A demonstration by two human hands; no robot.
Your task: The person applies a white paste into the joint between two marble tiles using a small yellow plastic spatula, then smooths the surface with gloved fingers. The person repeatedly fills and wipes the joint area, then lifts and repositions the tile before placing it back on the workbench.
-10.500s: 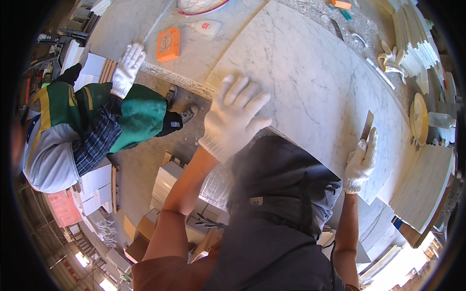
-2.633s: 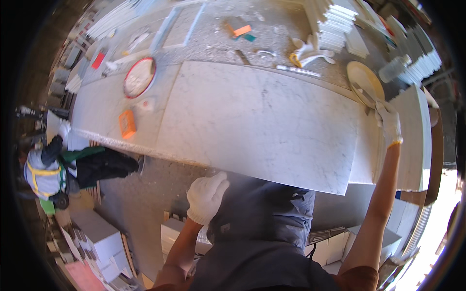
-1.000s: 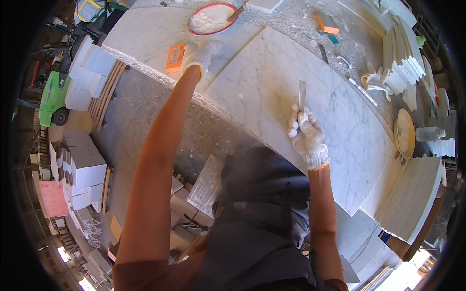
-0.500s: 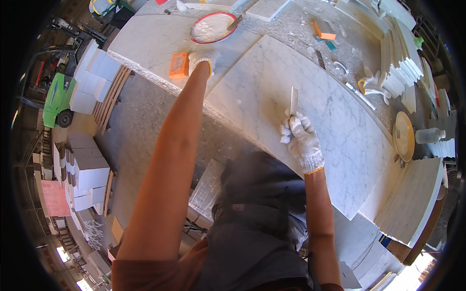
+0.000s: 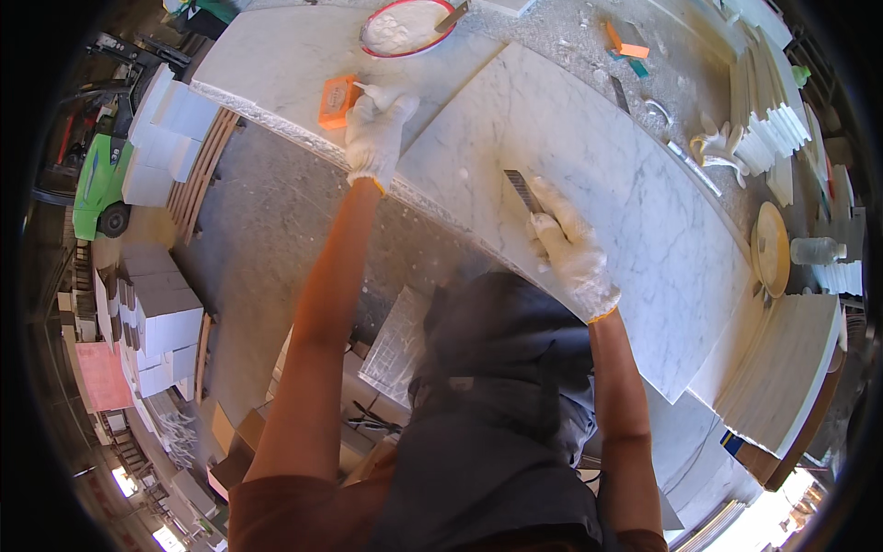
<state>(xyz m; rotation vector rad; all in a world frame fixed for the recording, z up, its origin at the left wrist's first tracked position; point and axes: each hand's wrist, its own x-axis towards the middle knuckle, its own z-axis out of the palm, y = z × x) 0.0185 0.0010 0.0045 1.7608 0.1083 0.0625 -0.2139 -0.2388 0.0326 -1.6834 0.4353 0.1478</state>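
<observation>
My left hand (image 5: 375,133), in a white knit glove, is over the near edge of a marble slab (image 5: 267,83). Its fingers are apart, with nothing seen in them. Just left of those fingers sits an orange block (image 5: 339,101) with printing on its face. My right hand (image 5: 572,244), also gloved, grips a flat metal scraper blade (image 5: 521,189) by one end. The blade tilts up and left over a second marble slab (image 5: 635,221), which lies against the first. Part of the blade is hidden in the glove.
A red-rimmed bowl of white paste (image 5: 405,28) with a spatula stands at the back. Another orange block (image 5: 633,44), spare gloves (image 5: 719,147), a yellow dish (image 5: 769,248) and a plastic bottle (image 5: 817,250) lie farther right. Stacked slabs (image 5: 777,377) stand at the right; a green forklift (image 5: 99,189) is at the left.
My left hand has drawn back toward me and its fingers now show beside the orange block. The blade in my right hand has tipped from upright toward the left.
</observation>
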